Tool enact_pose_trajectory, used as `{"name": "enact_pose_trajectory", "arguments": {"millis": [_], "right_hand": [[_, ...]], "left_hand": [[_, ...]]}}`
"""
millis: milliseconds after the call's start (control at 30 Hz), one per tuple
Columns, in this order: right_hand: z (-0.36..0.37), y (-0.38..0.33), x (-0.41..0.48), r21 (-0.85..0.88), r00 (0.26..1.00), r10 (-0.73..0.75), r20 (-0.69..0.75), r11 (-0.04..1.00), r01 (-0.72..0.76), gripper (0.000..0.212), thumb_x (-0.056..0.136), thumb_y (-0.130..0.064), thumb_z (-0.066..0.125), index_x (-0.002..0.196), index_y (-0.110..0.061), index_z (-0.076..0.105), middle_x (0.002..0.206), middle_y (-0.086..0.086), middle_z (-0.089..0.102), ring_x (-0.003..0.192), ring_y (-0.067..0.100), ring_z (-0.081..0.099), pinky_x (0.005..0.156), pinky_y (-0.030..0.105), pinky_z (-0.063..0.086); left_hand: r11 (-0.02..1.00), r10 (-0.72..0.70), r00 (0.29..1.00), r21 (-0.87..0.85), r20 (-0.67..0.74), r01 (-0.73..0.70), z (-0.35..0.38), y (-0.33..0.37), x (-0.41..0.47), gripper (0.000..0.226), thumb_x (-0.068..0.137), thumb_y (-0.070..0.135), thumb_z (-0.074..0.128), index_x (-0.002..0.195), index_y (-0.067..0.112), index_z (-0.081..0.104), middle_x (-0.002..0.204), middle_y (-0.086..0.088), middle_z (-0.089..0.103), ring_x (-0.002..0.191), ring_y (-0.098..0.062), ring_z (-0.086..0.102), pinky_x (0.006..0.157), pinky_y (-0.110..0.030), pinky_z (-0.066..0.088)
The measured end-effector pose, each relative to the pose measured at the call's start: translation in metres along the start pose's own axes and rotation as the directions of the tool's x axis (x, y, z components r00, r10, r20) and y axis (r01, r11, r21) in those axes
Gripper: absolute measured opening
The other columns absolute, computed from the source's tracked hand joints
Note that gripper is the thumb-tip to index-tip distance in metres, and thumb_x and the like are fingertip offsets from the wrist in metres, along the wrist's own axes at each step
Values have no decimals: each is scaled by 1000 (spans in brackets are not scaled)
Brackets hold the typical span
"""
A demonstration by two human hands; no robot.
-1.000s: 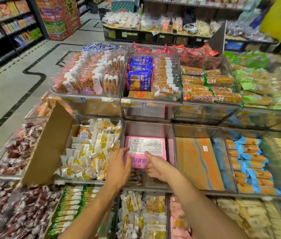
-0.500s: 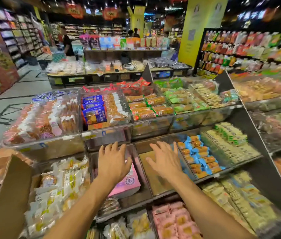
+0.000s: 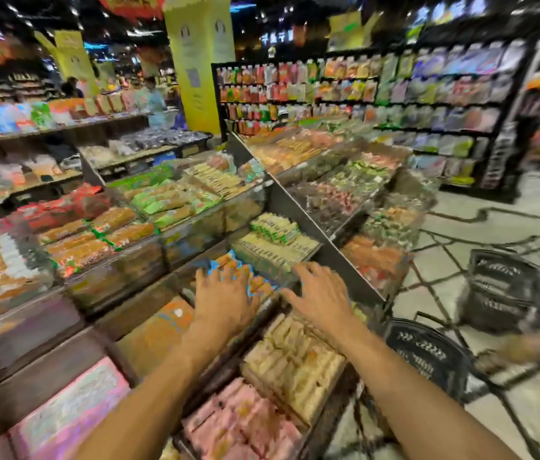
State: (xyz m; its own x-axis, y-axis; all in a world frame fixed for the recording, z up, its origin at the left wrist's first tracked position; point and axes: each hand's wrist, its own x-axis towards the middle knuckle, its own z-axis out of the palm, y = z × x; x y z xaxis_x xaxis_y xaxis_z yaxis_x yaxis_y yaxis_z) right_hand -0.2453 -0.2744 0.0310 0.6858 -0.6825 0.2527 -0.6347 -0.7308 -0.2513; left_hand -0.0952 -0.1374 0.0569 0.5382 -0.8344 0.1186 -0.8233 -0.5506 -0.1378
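Blue-and-orange wrapped snack packets lie in a middle compartment of the tiered grey display stand. The person's left hand is right over them, fingers spread wide and gripping nothing; the blur hides whether it touches. Just beside it, the right hand is splayed the same way, empty. Pale beige wrapped bars fill the tier below, and a flat pink box lies well to the left. A round black plastic shopping basket stands on the floor.

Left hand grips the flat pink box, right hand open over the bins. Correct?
No. In the head view the left hand grips nothing: it is open above the blue-wrapped snack packs. The flat pink box lies in its bin, apart from it. The right hand is open, as stated.
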Motion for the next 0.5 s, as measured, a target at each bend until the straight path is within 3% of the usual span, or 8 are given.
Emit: {"name": "enact_pose_trajectory", "arguments": {"millis": [67,200,500], "right_hand": [[-13,47,-8,-34,998,64,-2,997,-64,64,98,-65,51,150,-27,48,146,4,52,134,31,50,111,48,42],[-36,129,-27,-94,988,154,-18,983,-155,65,100,-59,53,154,-26,41,150,8,50,137,33,47,110,48,44],[-60,262,-77,-185,936,346,-61,918,-351,57,101,-61,48,142,-22,55,135,8,60,127,31,56,103,44,45]], "left_hand": [[998,63,998,6,23,-63,-5,51,14,70,103,65,32,161,26,31,165,-10,34,152,-34,29,123,-59,17],[989,148,989,7,10,-148,-10,143,34,66,102,62,38,157,26,37,161,-12,39,149,-34,33,122,-58,22],[939,341,940,-50,12,-340,2,298,71,68,103,58,38,159,20,33,161,-15,38,149,-38,32,123,-60,20]]}}
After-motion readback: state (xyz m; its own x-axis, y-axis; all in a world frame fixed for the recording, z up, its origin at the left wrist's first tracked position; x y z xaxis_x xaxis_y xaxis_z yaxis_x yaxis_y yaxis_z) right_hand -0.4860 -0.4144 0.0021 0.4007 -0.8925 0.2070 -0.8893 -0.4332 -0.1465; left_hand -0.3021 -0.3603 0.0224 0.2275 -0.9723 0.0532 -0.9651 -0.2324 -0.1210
